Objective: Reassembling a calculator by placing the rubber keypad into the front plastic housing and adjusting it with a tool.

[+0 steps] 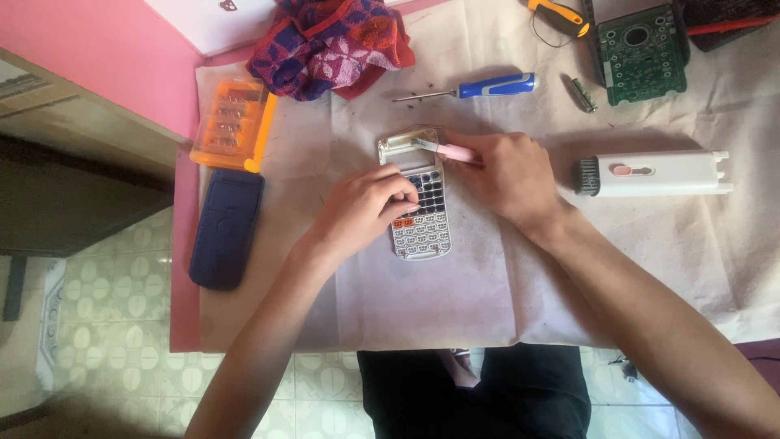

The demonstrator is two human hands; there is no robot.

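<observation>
Head view: the calculator front [422, 213] lies flat on the pale cloth [487, 293] that covers the bench, and everything else is placed from it. The left hand [366, 207] presses down on its keypad, fingers curled closed over the keys. The right hand [508, 175], just right of the calculator's top end, has its grip closed around a thin pink tool [449, 151] whose tip rests at the display window.

To work that top end well, I judge that the left hand should bear down firmly so the calculator cannot slide, and the tip should move lightly (the window edge looks easy to mar).

Above the calculator lies a blue-handled screwdriver [479, 86]; well to its right, a white cleaning kit [654, 173]; to its left, a dark blue cover [227, 228] and an orange bit case [231, 123].
</observation>
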